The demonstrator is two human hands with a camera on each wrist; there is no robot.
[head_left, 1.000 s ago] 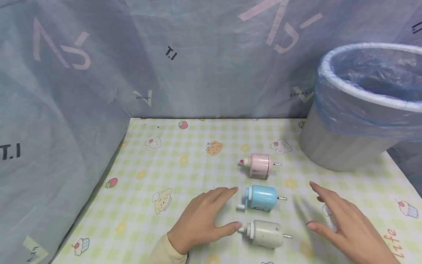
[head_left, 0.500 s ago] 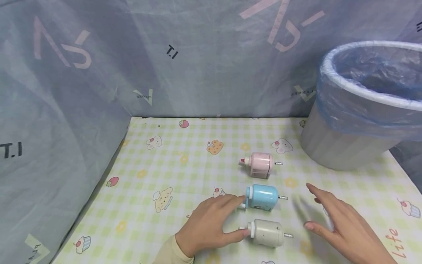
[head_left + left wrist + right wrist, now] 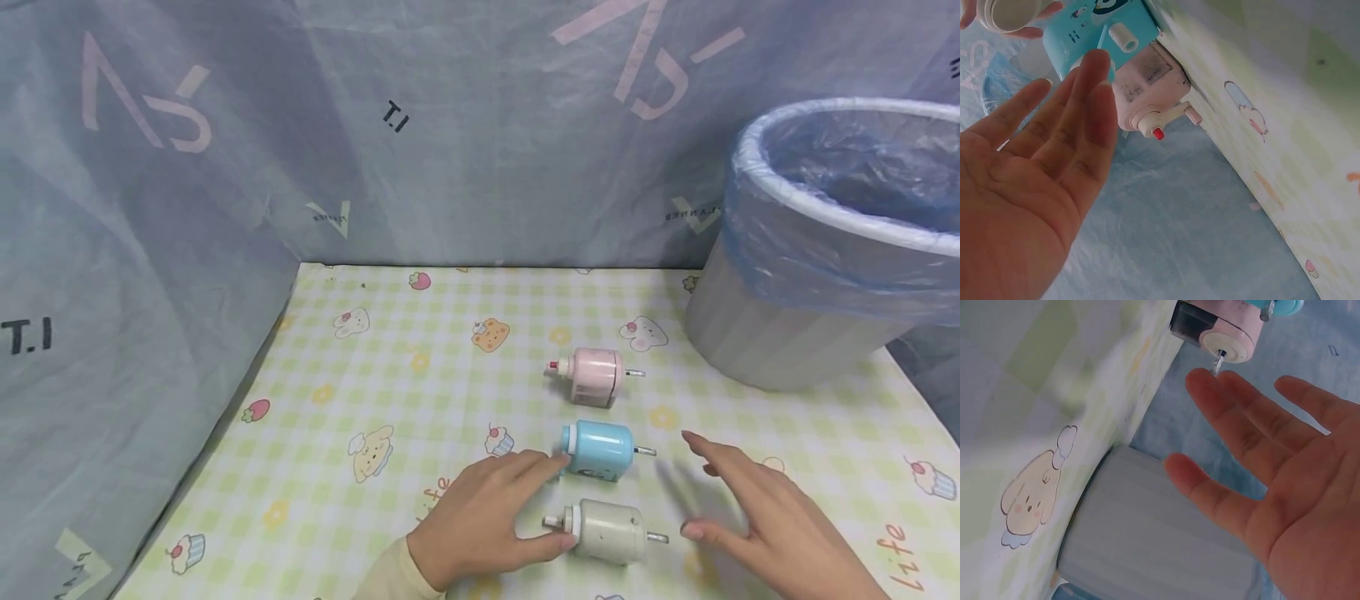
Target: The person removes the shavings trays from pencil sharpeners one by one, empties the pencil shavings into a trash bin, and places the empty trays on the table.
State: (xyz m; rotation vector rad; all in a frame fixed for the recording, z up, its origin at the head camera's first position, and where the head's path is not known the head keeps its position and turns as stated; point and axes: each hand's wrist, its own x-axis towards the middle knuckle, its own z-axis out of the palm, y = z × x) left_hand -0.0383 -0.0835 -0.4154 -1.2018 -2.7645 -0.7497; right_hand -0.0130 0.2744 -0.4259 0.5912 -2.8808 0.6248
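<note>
A shiny blue box (image 3: 602,451) sits between left hand (image 3: 487,518) and right hand (image 3: 761,521), both loosely spread; pink box (image 3: 596,377) behind it, creamy box (image 3: 611,532) in front.

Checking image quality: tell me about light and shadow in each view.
Head: bright, a soft shadow on the cloth beside the right hand, a pale sheen atop the blue crank device; left wrist: dim, colours muted; right wrist: dim too, with a smudgy shadow across the cloth.

Lower right of the frame: a pink boxy device (image 3: 597,377) with a red tip (image 3: 553,365), a glossy light-blue boxy device (image 3: 603,448), a grey-beige boxy device (image 3: 611,529) — the tablecloth (image 3: 405,333) green-and-white checked, cartoon-printed. Upper right: a grey ribbed bin (image 3: 780,337) — its plastic liner (image 3: 810,262) translucent blue.
</note>
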